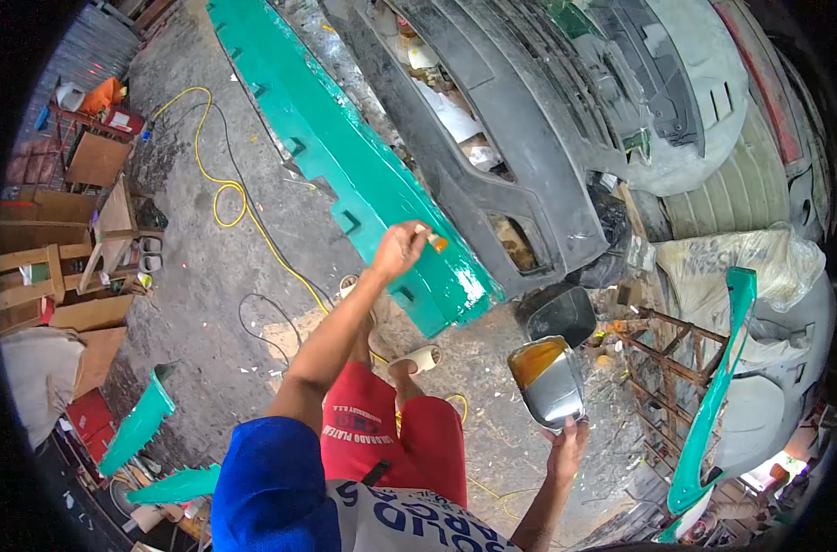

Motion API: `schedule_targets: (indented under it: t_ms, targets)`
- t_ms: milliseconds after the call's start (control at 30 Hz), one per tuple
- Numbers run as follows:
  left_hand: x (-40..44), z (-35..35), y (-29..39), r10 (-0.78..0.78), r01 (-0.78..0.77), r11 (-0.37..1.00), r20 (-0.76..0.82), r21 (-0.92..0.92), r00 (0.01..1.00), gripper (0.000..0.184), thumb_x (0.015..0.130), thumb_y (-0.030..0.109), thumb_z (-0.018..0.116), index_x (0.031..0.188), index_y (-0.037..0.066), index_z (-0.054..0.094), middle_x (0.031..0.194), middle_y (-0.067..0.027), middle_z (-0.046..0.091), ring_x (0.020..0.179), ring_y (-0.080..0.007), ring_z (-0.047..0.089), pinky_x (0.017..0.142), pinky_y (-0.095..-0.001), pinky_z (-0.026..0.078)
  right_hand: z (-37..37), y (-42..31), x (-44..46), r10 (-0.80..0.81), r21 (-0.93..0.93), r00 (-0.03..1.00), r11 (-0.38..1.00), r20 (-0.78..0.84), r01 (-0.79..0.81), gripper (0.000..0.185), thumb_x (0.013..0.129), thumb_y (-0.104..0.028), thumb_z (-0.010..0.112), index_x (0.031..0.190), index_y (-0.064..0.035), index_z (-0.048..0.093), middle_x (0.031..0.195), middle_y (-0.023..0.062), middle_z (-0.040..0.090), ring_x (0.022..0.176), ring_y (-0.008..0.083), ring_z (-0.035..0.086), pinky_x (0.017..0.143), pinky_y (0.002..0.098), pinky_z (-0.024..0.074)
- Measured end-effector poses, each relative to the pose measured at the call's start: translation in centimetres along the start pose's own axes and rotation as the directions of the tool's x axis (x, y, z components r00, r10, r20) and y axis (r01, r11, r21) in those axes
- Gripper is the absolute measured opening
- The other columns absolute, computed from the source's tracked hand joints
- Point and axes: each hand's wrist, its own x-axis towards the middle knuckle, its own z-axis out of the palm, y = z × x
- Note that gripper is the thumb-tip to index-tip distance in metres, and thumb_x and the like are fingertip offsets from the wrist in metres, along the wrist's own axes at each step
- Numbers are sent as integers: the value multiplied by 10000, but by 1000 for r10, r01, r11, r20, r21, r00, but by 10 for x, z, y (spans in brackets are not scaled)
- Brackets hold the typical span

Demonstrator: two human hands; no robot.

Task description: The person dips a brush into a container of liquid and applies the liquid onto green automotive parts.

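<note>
My left hand (398, 250) is closed round the handle of a small paintbrush (438, 243), its bristles tinged amber. The brush hovers over or touches the near end of a long, glossy teal-green panel (345, 170); I cannot tell which. Wet-looking shine marks that end, and square tabs line the panel's left edge. On the right, my right hand (567, 449) grips the lower rim of a silvery metal container (552, 397). Amber liquid (540, 362) pools at its far end.
Grey-black bumpers (542, 138) are stacked right of the panel. A black tub (562, 316) sits beyond the container. Rusty metal frames (671, 368) and a curved green piece (713, 405) stand at right. A yellow cord (218, 184) snakes across the floor; wooden boards (110, 225) lean at left.
</note>
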Motion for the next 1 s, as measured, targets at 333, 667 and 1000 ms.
schedule_targets:
  t_ms: [333, 667, 1000]
  targets:
    - [76, -120, -36, -24, 58, 973, -149, 224, 989, 162, 892, 80, 597, 1027, 20, 663, 738, -148, 631, 646, -244, 615, 561, -369, 470, 40, -2, -9, 20, -1, 999, 1000, -25, -20, 674, 859, -326, 656, 1364, -11, 339, 1246, 139, 486, 1088, 260, 557, 724, 382, 595]
    - [-16, -12, 9, 379, -444, 880, 317, 166, 869, 180, 828, 90, 614, 995, 66, 675, 992, -150, 666, 909, -332, 641, 763, -417, 531, 87, -10, -18, 104, 29, 995, 994, -7, -104, 600, 856, -236, 668, 1325, -27, 359, 1265, 144, 465, 1108, 271, 538, 731, 397, 596]
    - [120, -168, -89, 37, -3, 954, 106, -299, 994, 238, 974, 229, 554, 1047, 36, 672, 973, -87, 703, 825, -174, 639, 763, -318, 513, 144, -35, -36, 119, -46, 992, 992, 43, -117, 684, 846, -336, 683, 1353, -43, 329, 1267, 143, 486, 1128, 276, 539, 794, 419, 573]
